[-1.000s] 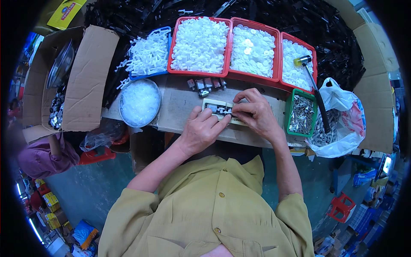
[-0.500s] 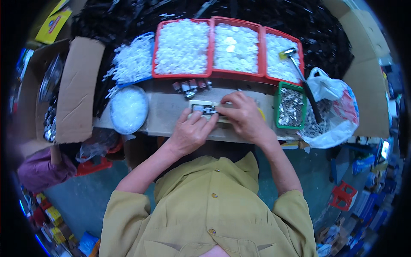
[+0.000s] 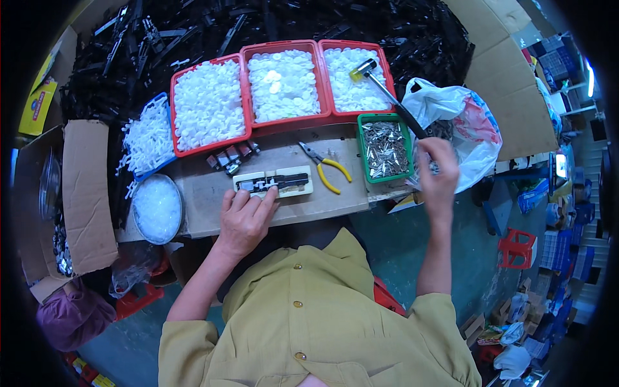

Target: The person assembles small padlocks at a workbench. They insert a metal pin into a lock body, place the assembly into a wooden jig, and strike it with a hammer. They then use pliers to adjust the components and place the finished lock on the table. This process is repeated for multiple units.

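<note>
Cream jig (image 3: 273, 182) with a black part seated in it lies at table centre, pinned by the flat, unclenched left hand (image 3: 245, 216). Right hand (image 3: 436, 169), at 3 o'clock, grips the hammer (image 3: 387, 94) handle. Judged step: fetching hammer; next calls for a square tap on the jig.

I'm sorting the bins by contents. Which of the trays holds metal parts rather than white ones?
The small green tray near the right hand; the three red trays hold white pieces.
</note>
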`<state>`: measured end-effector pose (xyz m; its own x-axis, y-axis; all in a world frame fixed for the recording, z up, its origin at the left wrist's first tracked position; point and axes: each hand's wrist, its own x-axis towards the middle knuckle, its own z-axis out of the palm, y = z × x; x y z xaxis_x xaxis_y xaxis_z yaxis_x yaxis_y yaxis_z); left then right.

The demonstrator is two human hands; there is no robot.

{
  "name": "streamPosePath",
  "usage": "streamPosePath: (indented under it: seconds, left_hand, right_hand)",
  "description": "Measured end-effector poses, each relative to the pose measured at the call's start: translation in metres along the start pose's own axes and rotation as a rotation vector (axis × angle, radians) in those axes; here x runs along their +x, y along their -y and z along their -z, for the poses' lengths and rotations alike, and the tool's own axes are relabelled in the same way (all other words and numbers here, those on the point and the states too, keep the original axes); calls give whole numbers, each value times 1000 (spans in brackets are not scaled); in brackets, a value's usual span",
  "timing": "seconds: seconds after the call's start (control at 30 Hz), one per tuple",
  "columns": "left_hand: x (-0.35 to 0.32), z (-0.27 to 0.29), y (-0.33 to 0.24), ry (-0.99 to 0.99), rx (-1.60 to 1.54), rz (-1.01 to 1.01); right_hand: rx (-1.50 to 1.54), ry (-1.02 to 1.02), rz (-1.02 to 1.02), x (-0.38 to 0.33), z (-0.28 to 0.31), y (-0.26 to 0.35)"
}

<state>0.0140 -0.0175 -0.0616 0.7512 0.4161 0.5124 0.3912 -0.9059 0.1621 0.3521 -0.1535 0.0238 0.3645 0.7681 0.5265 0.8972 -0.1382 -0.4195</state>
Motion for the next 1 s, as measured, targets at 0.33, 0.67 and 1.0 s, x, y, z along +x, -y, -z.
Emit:
streamPosePath:
  seconds: [0.33, 0.67, 1.0]
  left_hand:
    - [0, 3, 0, 5, 42, -12]
    - [-9, 9, 0, -7, 4, -14]
    - [10, 75, 71, -132, 123, 219]
  right_hand:
    - [-588, 180, -183, 5, 17, -146]
    - [-86, 7, -212, 14, 17, -172]
    - [784, -144, -541, 22, 28, -178]
